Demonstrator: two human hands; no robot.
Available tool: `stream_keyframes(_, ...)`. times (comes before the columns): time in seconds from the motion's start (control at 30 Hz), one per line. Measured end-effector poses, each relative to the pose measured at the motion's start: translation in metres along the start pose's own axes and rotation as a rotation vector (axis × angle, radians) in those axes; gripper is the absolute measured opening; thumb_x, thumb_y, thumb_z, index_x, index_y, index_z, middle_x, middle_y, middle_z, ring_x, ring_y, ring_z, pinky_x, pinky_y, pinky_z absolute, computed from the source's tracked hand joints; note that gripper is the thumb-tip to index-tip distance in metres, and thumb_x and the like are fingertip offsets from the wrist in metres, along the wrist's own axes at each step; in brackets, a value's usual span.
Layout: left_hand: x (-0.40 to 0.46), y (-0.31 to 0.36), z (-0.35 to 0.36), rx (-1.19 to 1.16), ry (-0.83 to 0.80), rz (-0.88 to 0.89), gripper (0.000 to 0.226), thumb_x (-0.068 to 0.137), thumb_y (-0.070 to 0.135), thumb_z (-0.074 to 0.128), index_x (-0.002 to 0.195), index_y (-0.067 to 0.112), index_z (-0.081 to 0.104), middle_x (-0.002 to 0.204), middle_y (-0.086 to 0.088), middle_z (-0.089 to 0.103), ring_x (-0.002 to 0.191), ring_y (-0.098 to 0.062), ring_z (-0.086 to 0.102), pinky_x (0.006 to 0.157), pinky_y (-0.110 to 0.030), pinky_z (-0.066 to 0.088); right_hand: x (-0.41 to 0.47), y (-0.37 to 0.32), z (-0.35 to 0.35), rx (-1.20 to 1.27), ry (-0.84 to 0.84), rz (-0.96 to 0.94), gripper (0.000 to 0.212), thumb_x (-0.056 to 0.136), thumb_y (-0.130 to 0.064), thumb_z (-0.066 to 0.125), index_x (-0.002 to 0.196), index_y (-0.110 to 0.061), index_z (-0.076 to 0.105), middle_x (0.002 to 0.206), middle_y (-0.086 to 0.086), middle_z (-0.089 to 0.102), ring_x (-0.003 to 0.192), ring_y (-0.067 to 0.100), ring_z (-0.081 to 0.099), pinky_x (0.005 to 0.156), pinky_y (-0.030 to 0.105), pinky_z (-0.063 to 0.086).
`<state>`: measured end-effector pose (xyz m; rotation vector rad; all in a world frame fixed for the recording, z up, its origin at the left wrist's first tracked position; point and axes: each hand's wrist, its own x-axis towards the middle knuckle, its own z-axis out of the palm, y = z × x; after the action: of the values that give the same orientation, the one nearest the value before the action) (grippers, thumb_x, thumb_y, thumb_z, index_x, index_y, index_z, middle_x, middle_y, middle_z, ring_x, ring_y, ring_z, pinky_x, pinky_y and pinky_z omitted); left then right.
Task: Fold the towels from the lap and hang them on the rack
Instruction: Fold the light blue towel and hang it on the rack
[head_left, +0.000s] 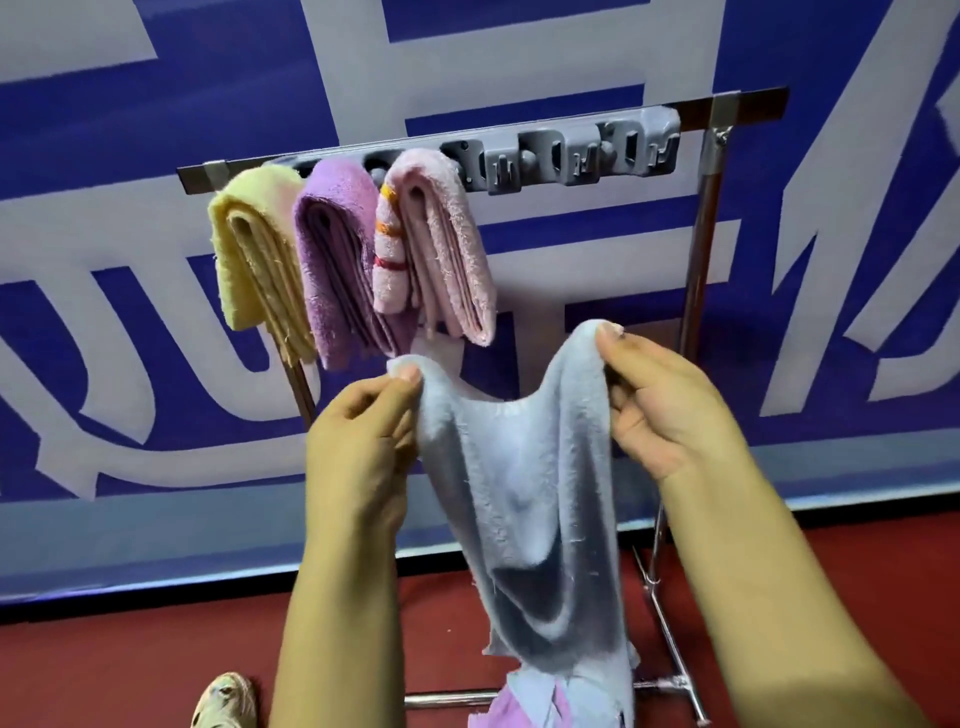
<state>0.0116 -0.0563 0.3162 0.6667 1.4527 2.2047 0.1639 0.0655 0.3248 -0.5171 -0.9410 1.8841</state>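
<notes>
Pale blue towel (524, 499) hangs long-ways straight down from both top corners, left hand (358, 441) and right hand (670, 405) each with a pinching grip, just below the rack (582, 145) and its free right-hand hooks.

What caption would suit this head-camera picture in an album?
Both hands, left hand and right hand, pinch a pale blue towel before a metal rack holding three folded towels.

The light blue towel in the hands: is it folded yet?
Not yet. The light blue towel hangs loose, pinched at its top corners by the left hand and right hand.
</notes>
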Motion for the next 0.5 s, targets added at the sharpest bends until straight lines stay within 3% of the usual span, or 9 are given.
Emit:
stream_keyframes(0.2, -0.025, -0.002, 0.024, 0.183, -0.052, 0.081, 0.016, 0.081, 0.016, 0.072, 0.074, 0.009, 0.06, 0.07, -0.01, 0.058, 0.067, -0.02, 0.054, 0.06, -0.034, 0.047, -0.018, 0.02, 0.026, -0.396, -0.098, -0.138, 0.01, 0.081, -0.018, 0.069, 0.072, -0.014, 0.068, 0.072, 0.01, 0.065, 0.072, 0.021, 0.06, 0.075, 0.04, 0.054)
stream_keyframes(0.5, -0.037, 0.001, 0.03, 0.385, -0.119, 0.235, 0.008, 0.083, 0.016, 0.071, 0.076, 0.017, 0.068, 0.07, 0.001, 0.069, 0.067, -0.009, 0.063, 0.067, -0.032, 0.054, -0.028, 0.026, 0.028, -0.549, -0.087, -0.265, 0.005, 0.08, -0.016, 0.071, 0.078, -0.02, 0.072, 0.077, -0.002, 0.074, 0.073, 0.004, 0.067, 0.065, 0.019, 0.05)
